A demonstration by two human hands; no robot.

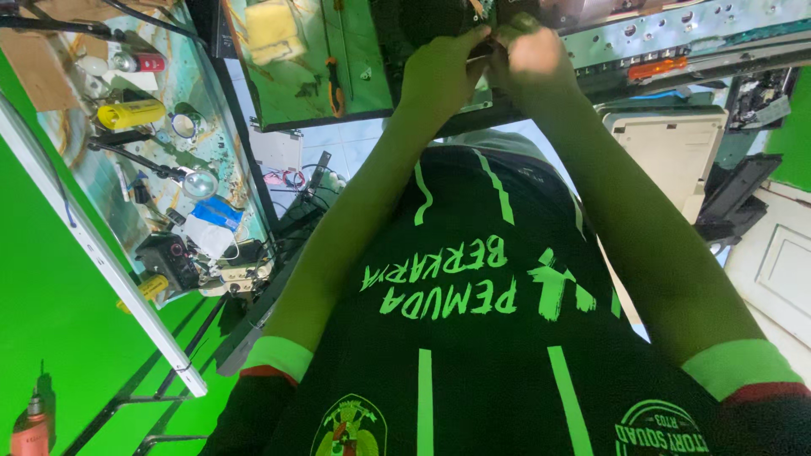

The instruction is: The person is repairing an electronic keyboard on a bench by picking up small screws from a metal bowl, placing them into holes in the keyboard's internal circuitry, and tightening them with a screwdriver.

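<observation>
Small dark part point(488, 46), pinched between both hands at the top centre of the view, at the near edge of a workbench and just beside a perforated metal chassis point(676, 29).

- **Far left:** a cluttered shelf point(84, 245) carries a yellow cylinder point(131, 112) and a round lens on an arm point(199, 182).
- **Left of centre:** an orange-and-black screwdriver point(335, 84) lies untouched on a green mat point(287, 93), near the left hand point(439, 72). That hand is curled, with its fingertips closed on the part.
- **Right of centre:** the right hand point(532, 63) is curled tighter, almost a fist, and meets the left at the same part. How much of the part it grips cannot be told.
- **Far right:** a white casing point(667, 156) lies below the chassis.

Judged from the grip, the step in hand is fine fingertip work on the part. Any further move calls for steady pressure from both hands, since the part itself is largely hidden.
</observation>
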